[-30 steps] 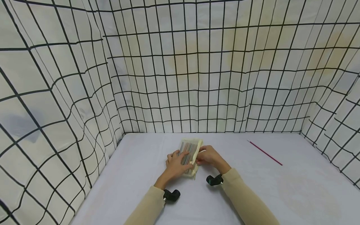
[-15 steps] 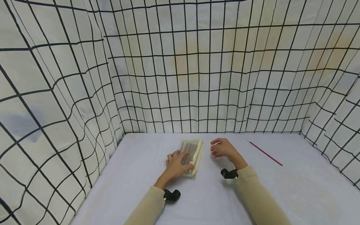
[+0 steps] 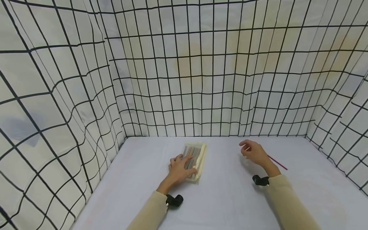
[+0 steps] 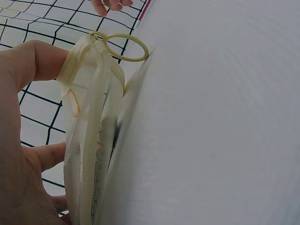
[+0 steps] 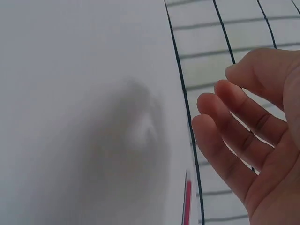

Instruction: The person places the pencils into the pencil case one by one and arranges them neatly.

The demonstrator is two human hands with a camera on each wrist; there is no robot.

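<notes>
My left hand holds a pale, see-through zip pencil pouch down on the white table, its fingers spread across the top. Several thin, dark and coloured sticks show through the pouch. In the left wrist view, the thumb touches the pouch at its zipped end, where a cream pull ring sticks out. My right hand hovers over the table to the right, fingers loosely curled around nothing. Beyond its wrist lies a thin red stick, partly hidden by the hand; its pale tip end shows in the right wrist view.
The white table ends at a back wall of white cloth under black netting. Similar netted walls rise on the left and right. A small black camera sits at the left wrist.
My right hand has let go of the pouch's right edge and moved right, close to the red stick. The left hand and the pouch have stayed in place.
</notes>
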